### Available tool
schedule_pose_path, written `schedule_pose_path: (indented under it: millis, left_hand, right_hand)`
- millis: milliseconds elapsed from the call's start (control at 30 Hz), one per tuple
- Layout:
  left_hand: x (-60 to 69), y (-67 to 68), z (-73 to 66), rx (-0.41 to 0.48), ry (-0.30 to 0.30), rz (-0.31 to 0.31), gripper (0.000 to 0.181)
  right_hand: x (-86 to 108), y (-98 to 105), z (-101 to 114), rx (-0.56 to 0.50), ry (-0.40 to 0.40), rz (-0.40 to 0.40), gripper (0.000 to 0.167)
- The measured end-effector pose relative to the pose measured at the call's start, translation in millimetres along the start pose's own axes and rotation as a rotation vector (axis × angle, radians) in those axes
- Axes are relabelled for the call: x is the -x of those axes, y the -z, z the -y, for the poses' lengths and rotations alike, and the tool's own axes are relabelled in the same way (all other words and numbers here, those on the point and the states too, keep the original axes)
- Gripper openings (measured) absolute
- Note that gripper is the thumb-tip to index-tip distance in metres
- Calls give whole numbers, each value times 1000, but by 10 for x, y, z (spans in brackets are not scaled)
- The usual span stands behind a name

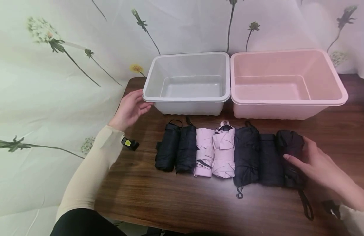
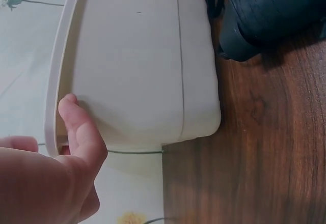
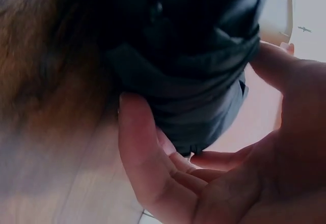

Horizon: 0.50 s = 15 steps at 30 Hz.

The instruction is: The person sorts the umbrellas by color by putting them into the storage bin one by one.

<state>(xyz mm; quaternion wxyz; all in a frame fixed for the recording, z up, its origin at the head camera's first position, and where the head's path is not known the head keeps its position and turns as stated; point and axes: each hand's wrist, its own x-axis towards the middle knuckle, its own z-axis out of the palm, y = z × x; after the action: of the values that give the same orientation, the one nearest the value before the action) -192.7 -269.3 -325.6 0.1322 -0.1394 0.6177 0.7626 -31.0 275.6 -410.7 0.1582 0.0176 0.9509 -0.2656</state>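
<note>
My left hand holds the rim at the near left corner of a white plastic bin; in the left wrist view, fingers curl under the lip. Folded umbrellas lie side by side in front of the bins: black ones at left, two pale pink ones in the middle, more black ones at right. At the row's right end, my right hand grips a black folded umbrella, thumb on top and fingers along its right side. The right wrist view shows this umbrella close up.
A pink plastic bin stands to the right of the white one, their rims almost touching. Both stand on a dark wooden table. Behind hangs a flower-printed cloth. A wrist strap loop trails toward the table's front.
</note>
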Motion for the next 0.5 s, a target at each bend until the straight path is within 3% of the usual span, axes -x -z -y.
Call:
schedule_pose_path:
  millis: [500]
  left_hand:
    - [-69, -81, 10, -26, -26, -44, 46]
  right_hand:
    - [-51, -33, -14, 3, -23, 51, 110]
